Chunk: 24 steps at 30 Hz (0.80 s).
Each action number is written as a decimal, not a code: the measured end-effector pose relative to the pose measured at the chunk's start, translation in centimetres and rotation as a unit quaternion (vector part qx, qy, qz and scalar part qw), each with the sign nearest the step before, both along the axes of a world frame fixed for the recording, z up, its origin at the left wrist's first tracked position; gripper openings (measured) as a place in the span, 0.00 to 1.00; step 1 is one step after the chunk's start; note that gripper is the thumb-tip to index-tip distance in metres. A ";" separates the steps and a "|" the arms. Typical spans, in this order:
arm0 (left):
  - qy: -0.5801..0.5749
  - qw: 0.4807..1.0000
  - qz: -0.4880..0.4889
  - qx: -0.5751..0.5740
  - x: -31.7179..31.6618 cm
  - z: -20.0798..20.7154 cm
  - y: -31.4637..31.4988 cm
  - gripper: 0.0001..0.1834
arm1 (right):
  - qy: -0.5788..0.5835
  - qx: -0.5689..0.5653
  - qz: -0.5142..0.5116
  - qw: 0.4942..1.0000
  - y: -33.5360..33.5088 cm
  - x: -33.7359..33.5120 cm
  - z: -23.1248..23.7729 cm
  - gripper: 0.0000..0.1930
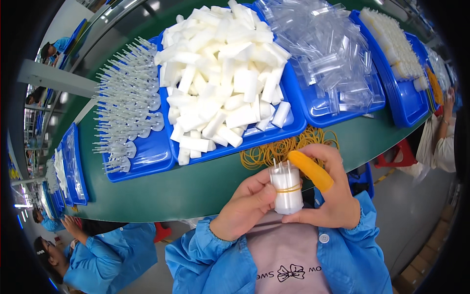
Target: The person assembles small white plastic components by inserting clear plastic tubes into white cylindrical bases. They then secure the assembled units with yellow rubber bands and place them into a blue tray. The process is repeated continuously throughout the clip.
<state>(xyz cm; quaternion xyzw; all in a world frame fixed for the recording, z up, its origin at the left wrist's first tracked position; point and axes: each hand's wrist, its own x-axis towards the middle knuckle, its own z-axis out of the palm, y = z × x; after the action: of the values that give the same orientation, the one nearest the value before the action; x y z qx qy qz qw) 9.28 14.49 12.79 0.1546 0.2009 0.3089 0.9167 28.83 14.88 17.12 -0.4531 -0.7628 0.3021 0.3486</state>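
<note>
A small clear cylinder (pixel 287 188) with white filling is held upright between my hands, in front of my chest. A yellow rubber band wraps its middle, and several thin white prongs rise from its top. My left hand (pixel 248 203) grips its left side with thumb and fingers. My right hand (pixel 335 196) holds it from the right, thumb at the base and the index finger, in a yellow finger cot (pixel 310 170), at the top rim. The other right fingers are partly hidden. Just beyond my hands, a pile of yellow rubber bands (pixel 267 153) lies on the green table (pixel 196 191).
Blue trays line the table: white pronged parts (pixel 129 98) at left, heaped white foam rolls (pixel 220 83) in the middle, clear plastic tubes (pixel 328 54) to their right, stacked whitish pieces (pixel 391 44) at far right. A person in blue (pixel 112 255) sits at left; another person's arm (pixel 445 132) shows at right.
</note>
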 end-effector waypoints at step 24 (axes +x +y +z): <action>-0.023 1.000 -0.006 -0.010 -0.2 1.3 0.2 0.35 | -0.048 0.081 0.037 0.995 0.7 -0.4 0.1 0.36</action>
<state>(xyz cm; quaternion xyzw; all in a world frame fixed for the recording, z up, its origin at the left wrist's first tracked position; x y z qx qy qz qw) 9.05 14.74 14.09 0.1393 0.1816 0.3047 0.9245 28.38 15.54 17.25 -0.4085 -0.8172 0.2299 0.3355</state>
